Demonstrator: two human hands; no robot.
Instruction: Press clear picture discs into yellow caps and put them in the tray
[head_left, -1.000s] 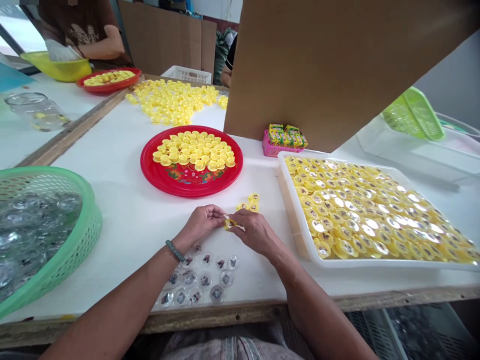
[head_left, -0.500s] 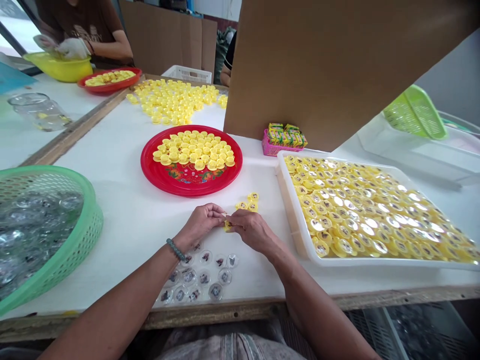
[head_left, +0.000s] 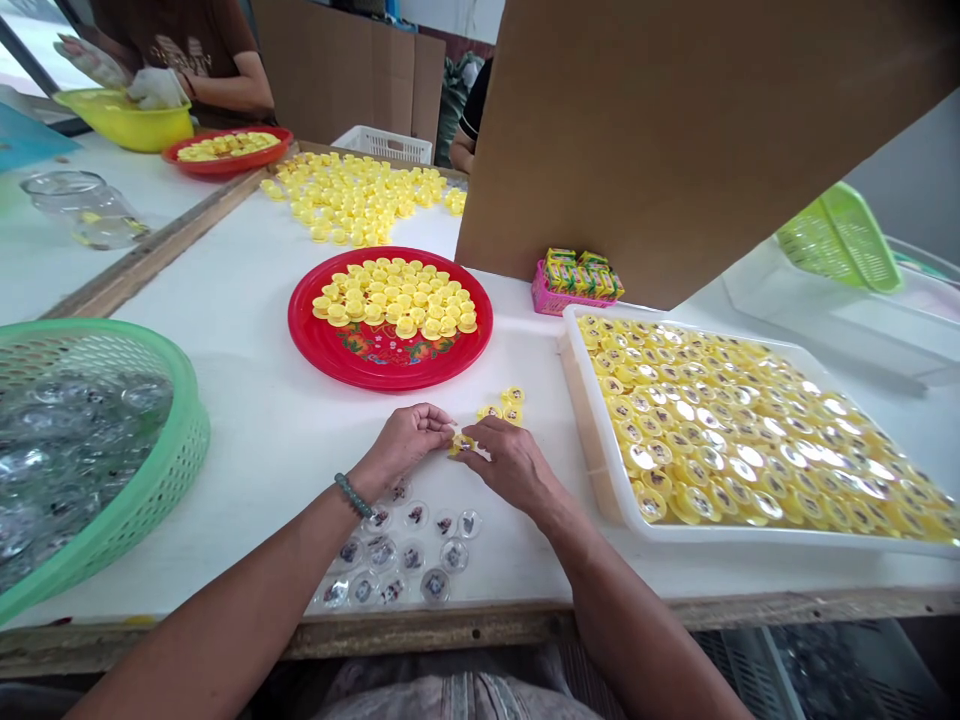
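My right hand (head_left: 510, 460) pinches a small round yellow piece with a picture on top (head_left: 462, 443) between thumb and fingers, just above the table. Close against its left side is my left hand (head_left: 409, 438), with thumb and fingertips drawn together; whatever they pinch is too small to make out. Just beyond the right hand lie a few yellow pieces with pictures (head_left: 513, 413). Several clear round discs with small pictures (head_left: 412, 557) are spread on the table below my hands, partly hidden by the left wrist.
A red tray (head_left: 315, 355) of plain yellow pieces stands ahead. To the left is a green basket (head_left: 187, 420) of clear discs, to the right a white tray (head_left: 592, 450) of finished-looking yellow pieces. A cardboard panel (head_left: 637, 150) rises behind a pink basket (head_left: 559, 302). Gloved co-worker's hands (head_left: 157, 88) are far left.
The yellow piece shows more between my hands, and the left fingertips have parted slightly from it. The whole view has shifted a little. A co-worker's gloved hand has lifted above the yellow bowl.
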